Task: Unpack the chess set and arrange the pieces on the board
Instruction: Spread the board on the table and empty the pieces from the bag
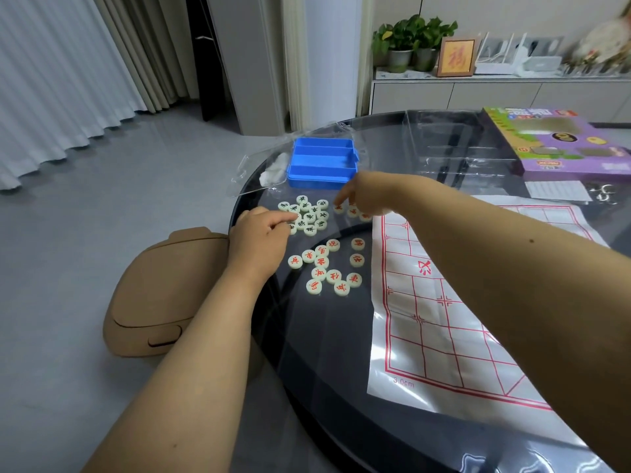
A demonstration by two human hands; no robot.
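1. The left hand (259, 233) rests on the dark round table (341, 387), its fingers bent with the tips touching the near-left edge of a cluster of black-lettered pieces (309, 215); whether it actually pinches one I cannot tell.
2. The right hand (367, 196) reaches across from the right, forefinger pointing down onto a red-lettered piece (338, 208), the other fingers curled under (two more red pieces lie just beside that one, partly hidden by the hand).
3. A second group, the red-lettered pieces (324, 268), lies loose on the table nearer the person, apart from the black cluster and just left of the board.
4. The board (444, 319), a thin white sheet printed with a red grid, lies flat on the right part of the table with no pieces on it.
5. The blue tray (322, 162), divided into long compartments, sits beyond the pieces at the table's far edge, on a clear plastic cover (259, 165).
6. A purple box (560, 145) lies at the far right of the table.
7. A tan stool (160, 295) stands on the floor to the left, beside the table.
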